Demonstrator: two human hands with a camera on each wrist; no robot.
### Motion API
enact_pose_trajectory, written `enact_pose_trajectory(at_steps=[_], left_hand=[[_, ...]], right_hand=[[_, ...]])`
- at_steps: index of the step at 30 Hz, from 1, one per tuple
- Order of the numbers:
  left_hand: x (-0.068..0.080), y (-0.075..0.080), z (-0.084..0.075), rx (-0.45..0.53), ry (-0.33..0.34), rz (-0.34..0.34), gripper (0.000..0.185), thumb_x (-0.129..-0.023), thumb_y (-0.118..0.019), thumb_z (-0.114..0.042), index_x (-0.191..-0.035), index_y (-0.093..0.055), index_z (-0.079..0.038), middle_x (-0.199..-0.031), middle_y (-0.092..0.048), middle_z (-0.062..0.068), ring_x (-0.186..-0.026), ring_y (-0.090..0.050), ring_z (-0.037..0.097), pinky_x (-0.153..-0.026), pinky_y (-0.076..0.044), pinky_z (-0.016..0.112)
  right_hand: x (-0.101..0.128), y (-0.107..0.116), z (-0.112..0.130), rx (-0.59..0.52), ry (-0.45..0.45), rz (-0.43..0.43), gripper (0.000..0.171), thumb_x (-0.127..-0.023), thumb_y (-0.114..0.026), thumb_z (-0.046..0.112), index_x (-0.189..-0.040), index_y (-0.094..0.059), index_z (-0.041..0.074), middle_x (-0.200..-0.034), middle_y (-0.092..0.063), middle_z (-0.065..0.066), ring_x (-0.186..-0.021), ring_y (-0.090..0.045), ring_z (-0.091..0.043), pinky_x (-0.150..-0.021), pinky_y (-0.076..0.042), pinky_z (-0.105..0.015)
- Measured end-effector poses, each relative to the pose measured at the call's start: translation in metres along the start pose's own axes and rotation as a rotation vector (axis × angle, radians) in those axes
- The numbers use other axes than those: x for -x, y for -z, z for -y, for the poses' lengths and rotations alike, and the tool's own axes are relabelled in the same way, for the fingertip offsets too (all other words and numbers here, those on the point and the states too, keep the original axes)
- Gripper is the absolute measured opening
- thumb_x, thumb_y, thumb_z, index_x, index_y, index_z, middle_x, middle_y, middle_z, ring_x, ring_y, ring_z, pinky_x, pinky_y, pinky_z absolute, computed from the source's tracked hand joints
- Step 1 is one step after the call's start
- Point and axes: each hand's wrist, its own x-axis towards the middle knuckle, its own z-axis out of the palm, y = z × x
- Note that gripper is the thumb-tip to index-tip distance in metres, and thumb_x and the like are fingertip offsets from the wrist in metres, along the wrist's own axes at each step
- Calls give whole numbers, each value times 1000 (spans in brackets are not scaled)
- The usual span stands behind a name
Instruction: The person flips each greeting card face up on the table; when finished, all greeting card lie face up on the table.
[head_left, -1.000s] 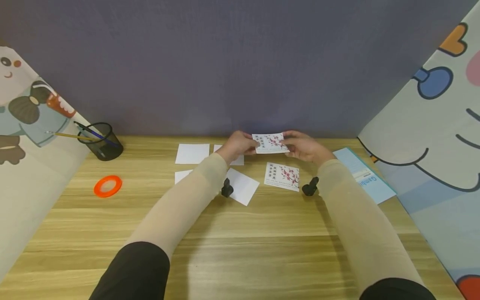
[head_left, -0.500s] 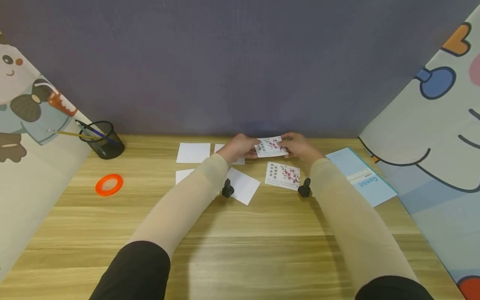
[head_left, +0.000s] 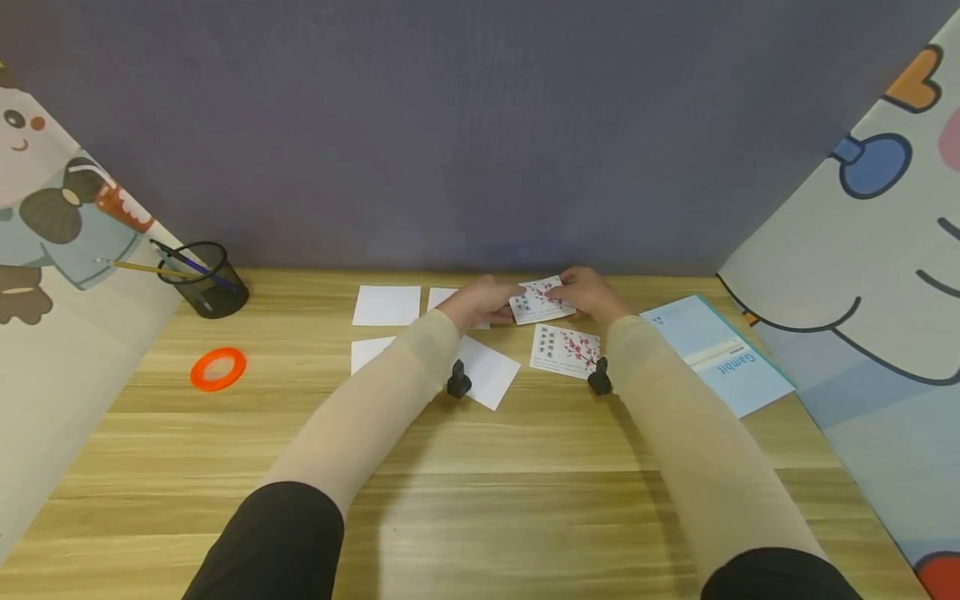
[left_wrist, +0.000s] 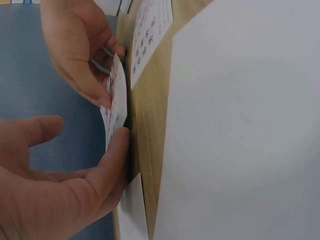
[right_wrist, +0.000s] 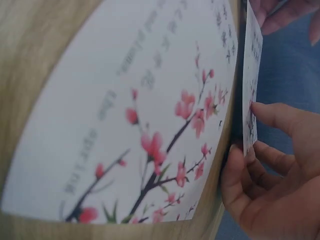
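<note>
Beige sleeves covered the forearms of a person whose bare hands met at a small blossom card, white with dark characters and a pink flowering branch. The right hand pinched one end, thumb on the printed face and fingers behind it. At the other end, the fingers of the left hand touched the card's edge; in the left wrist view, the thumb stood apart from it. The held card was near the back of a wood-grain table, printed face showing; whether it touched the surface could not be told.

Just in front of it, a second blossom card lay flat, print up. Several plain white cards lay around the left forearm, some partly covered by it. Beyond the right forearm, partly hidden, was a pale blue booklet reading "Gambit". Well off to the left lay a flat orange ring, with a black mesh cup of pens behind it. A grey panel rose along the back.
</note>
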Motion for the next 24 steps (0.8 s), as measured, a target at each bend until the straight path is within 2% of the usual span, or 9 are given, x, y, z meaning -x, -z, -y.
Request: enact_pose_trajectory(at_steps=[3, 7, 10, 13, 15, 20, 24], left_hand=[[1, -2, -2, -15, -3, -11, 77, -109, -60, -27, -168, -20, 2, -157, -45, 24, -132, -60, 35, -115, -56, 40], [3, -3, -3, -26, -5, -10, 75, -109, -59, -28, -167, -22, 3, -153, -46, 26, -125, -61, 34, -115, -57, 41], [3, -4, -4, -30, -7, -10, 74, -110, -59, -28, -166, -23, 5, -152, -48, 27, -123, -62, 34, -115, -57, 41], [4, -5, -4, -32, -10, -8, 76, -109, -60, -28, -166, -22, 5, -154, -47, 26, -126, -61, 36, -115, -57, 41], [3, -5, -4, -29, -10, -4, 75, -109, -60, -28, -165, -24, 5, -154, -47, 26, -130, -61, 37, -115, -57, 41], [1, -5, -3, -13, -8, 2, 69, -109, -59, -28, -163, -31, 6, -153, -49, 26, -134, -61, 39, -115, -57, 41], [1, -6, -3, -10, -11, 3, 69, -110, -59, -27, -163, -30, 5, -152, -49, 26, -135, -60, 40, -115, -57, 42]], right_hand=[[4, -1, 4, 23, 5, -20, 65, -103, -69, 28, -154, -45, -5, -160, -49, -26, -117, -61, -31, -74, -65, -29], [7, -4, 6, 84, 17, -62, 59, -104, -68, 29, -148, -51, -7, -149, -58, -26, -115, -63, -34, -78, -64, -32], [6, -5, 5, 130, 37, -87, 57, -104, -68, 31, -144, -54, -8, -144, -61, -26, -116, -63, -35, -94, -62, -41], [4, -6, 2, 166, 56, -108, 57, -103, -68, 32, -141, -56, -8, -143, -62, -27, -125, -61, -40, -111, -54, -50], [2, -7, 0, 179, 56, -118, 56, -103, -69, 33, -140, -57, -8, -144, -62, -27, -130, -59, -42, -118, -48, -53], [0, -7, -2, 160, 42, -114, 57, -102, -70, 33, -141, -55, -6, -144, -61, -26, -132, -58, -42, -121, -46, -54], [1, -6, -1, 156, 44, -110, 57, -103, -69, 33, -142, -54, -5, -145, -60, -26, -134, -57, -42, -122, -45, -54]])
